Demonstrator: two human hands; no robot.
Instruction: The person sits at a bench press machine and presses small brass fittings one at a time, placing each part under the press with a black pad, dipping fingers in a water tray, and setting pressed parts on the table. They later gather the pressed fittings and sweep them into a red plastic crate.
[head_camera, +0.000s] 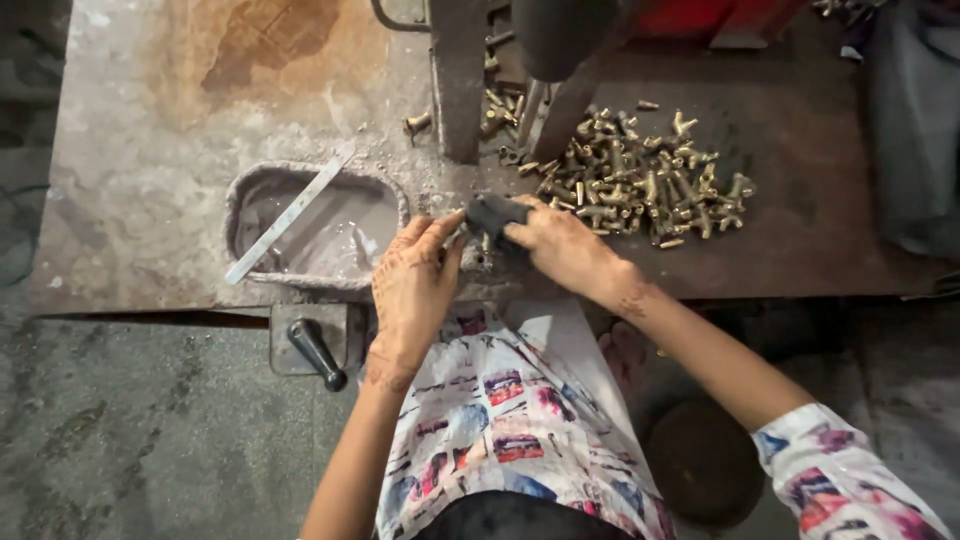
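Note:
My right hand grips a dark, rounded handle or block at the front edge of a stained metal workbench. My left hand sits just left of it, fingers together and pointing up at the same spot; whether it holds a small part is hidden. A heap of brass fittings lies right behind my right hand. A dark upright machine column rises behind both hands.
A shallow grey tray of milky liquid with a flat metal strip across it sits left of my hands. A black-handled lever hangs below the bench edge. Dark cloth is at the far right, a round dark object on the floor.

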